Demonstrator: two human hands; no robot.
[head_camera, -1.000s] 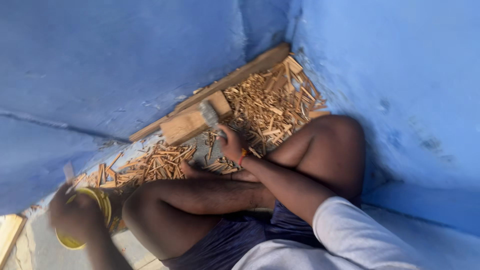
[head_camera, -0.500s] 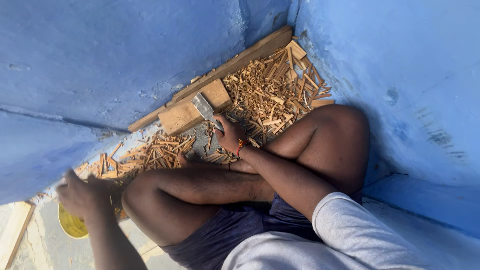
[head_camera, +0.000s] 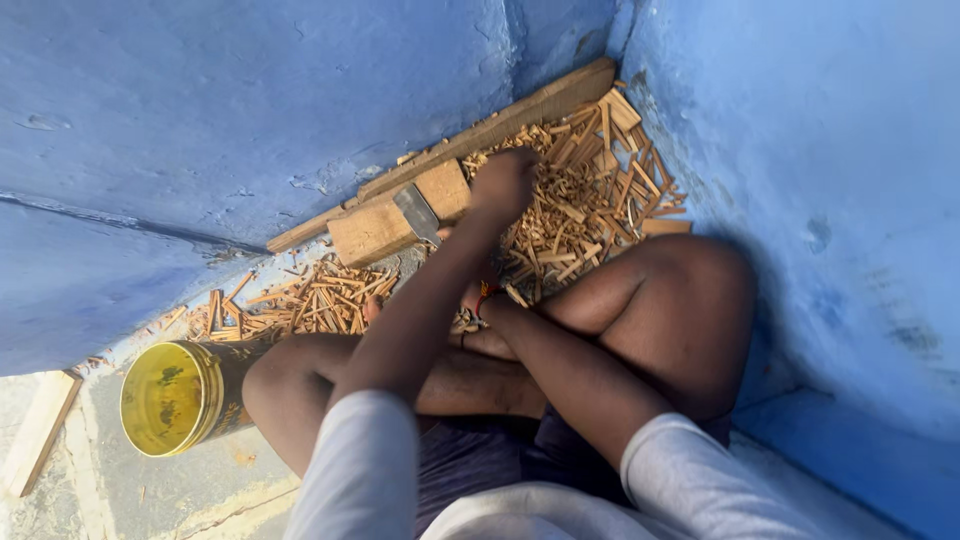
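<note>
— Which way does the blade lie?

— The flat metal blade (head_camera: 418, 213) sits just above centre, its long axis running from upper left to lower right, resting on the wooden block (head_camera: 398, 214).

— And the hands?

— The left hand (head_camera: 505, 182) reaches over the pile of wood sticks (head_camera: 585, 205), fingers curled; gripping or not, I can't tell. The right hand (head_camera: 478, 318) is mostly hidden behind the left forearm.

— Surroundings?

— Blue walls (head_camera: 250, 110) meet in a corner; a yellow tin (head_camera: 180, 396) lies at lower left on the concrete floor (head_camera: 215, 485).
</note>
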